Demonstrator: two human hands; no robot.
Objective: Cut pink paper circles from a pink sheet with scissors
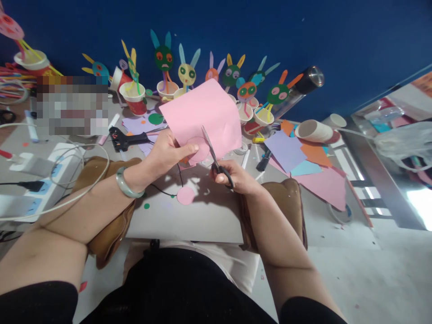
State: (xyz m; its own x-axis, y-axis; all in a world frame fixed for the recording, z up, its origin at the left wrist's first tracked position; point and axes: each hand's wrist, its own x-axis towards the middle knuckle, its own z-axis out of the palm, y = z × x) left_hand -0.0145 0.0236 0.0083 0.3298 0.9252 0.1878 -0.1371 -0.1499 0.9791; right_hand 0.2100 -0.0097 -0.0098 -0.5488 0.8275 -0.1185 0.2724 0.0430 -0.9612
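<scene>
My left hand (172,152) pinches a sheet of pink paper (202,108) at its lower left, thumb on top. Under the thumb a round pink shape (200,150) shows at the sheet's lower edge; whether it is still joined to the sheet I cannot tell. In my right hand (232,174) is a pair of scissors (216,163) with black handles, its blades pointing up along the right side of the round shape. Below, a small pink paper circle (185,195) lies on the table (202,220).
Paper cups (133,96) with paper rabbit heads (164,58) line the blue wall. At left are a black glue gun (126,138) and a power strip (47,180). Coloured paper scraps (286,148) lie at right. Brown cushions (280,202) sit under both forearms.
</scene>
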